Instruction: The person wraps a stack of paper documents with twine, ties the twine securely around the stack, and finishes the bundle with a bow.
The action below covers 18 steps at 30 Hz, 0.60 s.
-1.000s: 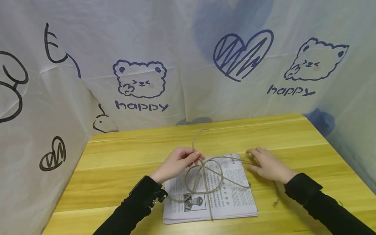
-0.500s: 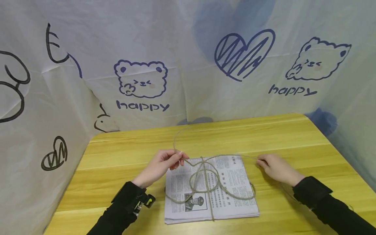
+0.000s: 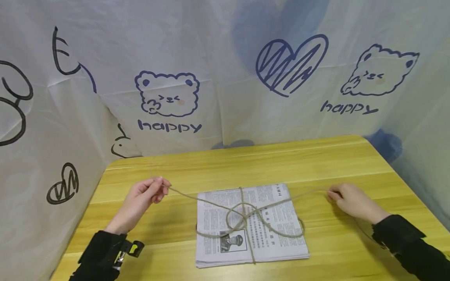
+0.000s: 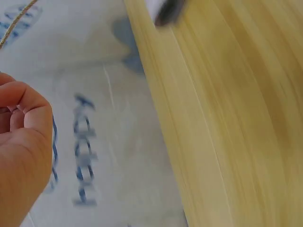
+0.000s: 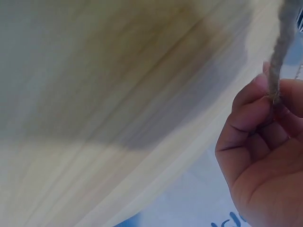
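Note:
A flat stack of folded newspapers [image 3: 277,242] lies on the table with thin brown twine [image 3: 211,203] crossed over its top. Loose loops of the twine cross near the middle of the stack. To the left of the papers, my left hand [image 3: 145,197] pinches one strand between thumb and fingers. My right hand [image 3: 353,201] pinches the other strand on the right, with a tail trailing below the wrist. Both strands run from the hands down to the crossing. In the right wrist view, twine [image 5: 283,42] stands up from between thumb and fingertips of the right hand [image 5: 260,142].
The yellow wood-grain table [image 3: 168,249] has a far edge against a pale cloth backdrop [image 3: 225,58] with drawn bears and hearts. More of this cloth hangs at the left and right sides. A strapped device [image 3: 130,249] sits on the left wrist.
My hands have moved apart, the left one farther leftward and the right one rightward. The right hand now pinches its strand, and the twine between them has drawn straighter, its loops smaller.

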Available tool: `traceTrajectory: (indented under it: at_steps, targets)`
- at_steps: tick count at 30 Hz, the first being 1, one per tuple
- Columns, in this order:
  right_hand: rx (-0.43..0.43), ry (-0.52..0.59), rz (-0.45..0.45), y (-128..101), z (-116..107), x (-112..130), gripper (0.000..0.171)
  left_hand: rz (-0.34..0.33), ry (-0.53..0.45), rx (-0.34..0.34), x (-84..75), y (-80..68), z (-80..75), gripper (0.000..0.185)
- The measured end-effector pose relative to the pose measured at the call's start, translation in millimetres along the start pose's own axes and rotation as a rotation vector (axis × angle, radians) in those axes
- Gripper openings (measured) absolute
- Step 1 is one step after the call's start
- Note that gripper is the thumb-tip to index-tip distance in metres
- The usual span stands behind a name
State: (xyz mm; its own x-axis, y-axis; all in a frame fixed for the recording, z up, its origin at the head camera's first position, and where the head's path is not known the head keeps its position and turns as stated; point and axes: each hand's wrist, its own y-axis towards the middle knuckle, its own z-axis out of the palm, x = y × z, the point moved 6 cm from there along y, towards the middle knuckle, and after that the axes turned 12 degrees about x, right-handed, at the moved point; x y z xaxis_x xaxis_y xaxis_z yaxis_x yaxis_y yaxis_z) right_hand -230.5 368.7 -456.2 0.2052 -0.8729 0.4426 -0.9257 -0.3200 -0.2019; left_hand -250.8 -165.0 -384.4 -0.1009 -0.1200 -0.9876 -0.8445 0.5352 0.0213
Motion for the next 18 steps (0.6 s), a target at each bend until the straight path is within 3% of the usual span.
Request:
traceTrajectory:
  at_steps: [8, 11, 13, 18]
  targets:
    - [0.039, -0.022, 0.024, -10, -2, -15, 0.027, -0.006, -0.063, -0.245, 16.5, -41.5, -59.2, 0.029]
    - [0.046, -0.035, 0.045, -15, -6, -22, 0.028, -0.042, -0.067, -0.351, 28.2, -53.8, -79.4, 0.027]
    - [0.05, -0.051, 0.062, -19, -8, -27, 0.029, -0.124, -0.006, -0.427, 38.1, -63.8, -93.5, 0.028]
    - [0.051, -0.088, 0.088, -23, -13, -34, 0.029, -0.413, 0.305, -0.546, 67.4, -88.2, -121.0, 0.045]
